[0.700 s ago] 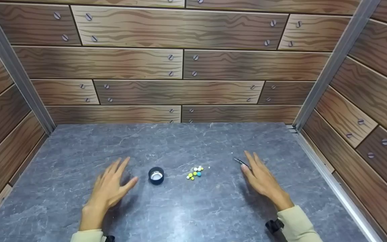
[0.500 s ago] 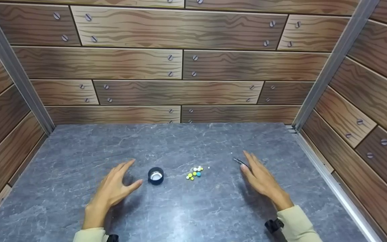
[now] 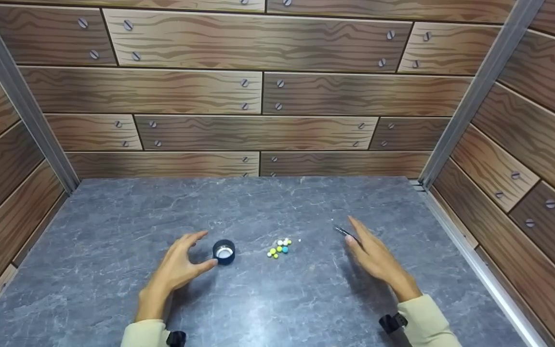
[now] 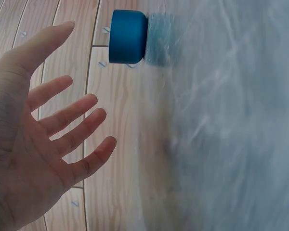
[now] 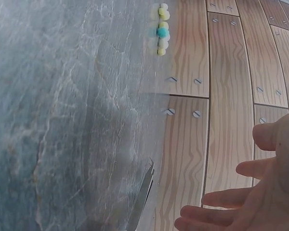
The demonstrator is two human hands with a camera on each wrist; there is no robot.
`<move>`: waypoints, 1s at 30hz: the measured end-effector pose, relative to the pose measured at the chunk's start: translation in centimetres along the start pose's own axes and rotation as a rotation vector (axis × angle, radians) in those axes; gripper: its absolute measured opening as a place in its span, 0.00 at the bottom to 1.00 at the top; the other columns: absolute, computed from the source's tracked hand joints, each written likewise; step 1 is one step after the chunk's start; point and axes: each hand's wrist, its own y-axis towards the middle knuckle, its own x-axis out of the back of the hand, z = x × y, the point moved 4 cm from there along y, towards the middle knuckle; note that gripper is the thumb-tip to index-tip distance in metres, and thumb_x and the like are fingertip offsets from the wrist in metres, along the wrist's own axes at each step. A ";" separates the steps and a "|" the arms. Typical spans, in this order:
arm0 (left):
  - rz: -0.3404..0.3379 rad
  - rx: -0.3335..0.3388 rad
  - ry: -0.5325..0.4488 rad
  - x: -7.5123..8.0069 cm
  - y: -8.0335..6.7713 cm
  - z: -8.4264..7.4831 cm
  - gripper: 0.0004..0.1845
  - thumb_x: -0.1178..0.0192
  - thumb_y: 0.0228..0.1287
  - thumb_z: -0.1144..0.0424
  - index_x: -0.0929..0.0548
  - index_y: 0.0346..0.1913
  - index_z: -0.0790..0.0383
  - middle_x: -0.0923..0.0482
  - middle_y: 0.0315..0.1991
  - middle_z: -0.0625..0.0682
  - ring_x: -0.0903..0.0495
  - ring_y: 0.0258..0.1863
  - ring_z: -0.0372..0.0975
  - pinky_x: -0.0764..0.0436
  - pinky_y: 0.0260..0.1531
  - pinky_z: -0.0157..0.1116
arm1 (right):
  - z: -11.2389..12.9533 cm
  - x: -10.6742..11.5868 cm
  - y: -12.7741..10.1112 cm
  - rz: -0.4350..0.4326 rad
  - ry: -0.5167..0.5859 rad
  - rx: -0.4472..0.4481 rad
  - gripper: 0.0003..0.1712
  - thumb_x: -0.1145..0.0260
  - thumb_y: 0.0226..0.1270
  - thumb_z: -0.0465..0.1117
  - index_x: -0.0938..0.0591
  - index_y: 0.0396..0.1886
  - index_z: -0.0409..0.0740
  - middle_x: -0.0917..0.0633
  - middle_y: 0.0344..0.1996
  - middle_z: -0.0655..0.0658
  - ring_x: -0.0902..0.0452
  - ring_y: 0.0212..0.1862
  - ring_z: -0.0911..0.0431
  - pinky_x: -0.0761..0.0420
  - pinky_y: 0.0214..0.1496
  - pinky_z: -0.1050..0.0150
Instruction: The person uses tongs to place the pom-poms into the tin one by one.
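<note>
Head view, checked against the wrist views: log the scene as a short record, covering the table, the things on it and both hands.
table: gray, marbled
cup: blue, hollow side up
beads: white, yellow and blue, in a loose group to the right of the cup
tweezers: lying on the table, partly hidden in the head view
left hand: beside the cup, fingers spread, holding nothing
right hand: near the tweezers, not touching them, holding nothing
walls: wood-plank pattern

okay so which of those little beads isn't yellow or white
The blue bead, just right of a yellow bead in the head view; the only blue one visible.
</note>
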 end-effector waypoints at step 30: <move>0.013 0.088 -0.159 -3.1 2.0 -0.2 0.34 0.19 0.49 0.64 0.18 0.62 0.65 0.14 0.52 0.59 0.14 0.52 0.53 0.18 0.57 0.53 | -0.2 0.0 -0.1 -0.002 0.019 -0.011 0.35 0.47 0.83 0.45 0.43 0.82 0.37 0.39 0.79 0.31 0.45 0.80 0.33 0.45 0.81 0.35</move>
